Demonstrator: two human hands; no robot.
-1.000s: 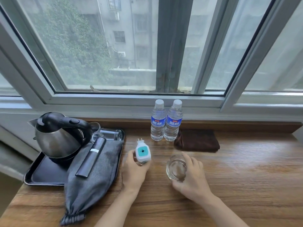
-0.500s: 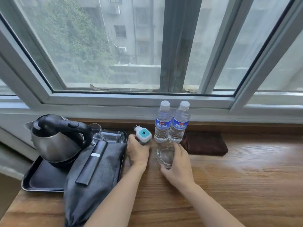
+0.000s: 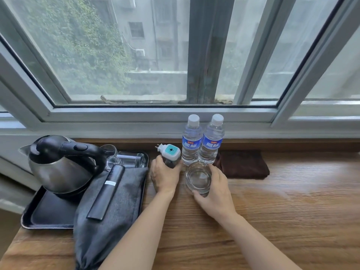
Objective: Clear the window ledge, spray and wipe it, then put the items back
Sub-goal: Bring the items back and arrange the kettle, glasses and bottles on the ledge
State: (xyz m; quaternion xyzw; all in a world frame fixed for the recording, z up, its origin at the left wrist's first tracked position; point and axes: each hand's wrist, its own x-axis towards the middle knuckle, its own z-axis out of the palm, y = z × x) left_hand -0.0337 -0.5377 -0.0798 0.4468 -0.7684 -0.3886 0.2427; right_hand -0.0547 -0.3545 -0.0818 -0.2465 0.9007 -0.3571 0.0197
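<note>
Seen from a head camera looking down at a wooden window ledge (image 3: 282,221) below a sliding window. Left hand (image 3: 165,175) wrapped around a plug-in mosquito repeller (image 3: 171,152), white with a teal face, prongs pointing far and left, its base low at the ledge just left of two water bottles (image 3: 201,141). Right hand (image 3: 216,189) curled around a clear glass ashtray (image 3: 198,178), fingers along its right rim, thumb at its near edge, the dish sitting just in front of the bottles. Bottles upright and side by side against the far wall, blue labels facing the viewer. Folded dark brown cloth (image 3: 243,165) lying right of the bottles. At far left, a black tray (image 3: 48,217) carrying a steel electric kettle (image 3: 58,164), clear glasses (image 3: 124,158) at its far edge, and a grey drawstring bag (image 3: 109,211) draped over its right side with a slim black bar (image 3: 107,193) lying on top. Judging by the layout, items going back in place, so probably the final stage. To finish well: lower both pieces flat, keep the ashtray clear of the bottles to avoid toppling them, stand the repeller upright and steady, then release gently, one hand at a time.
</note>
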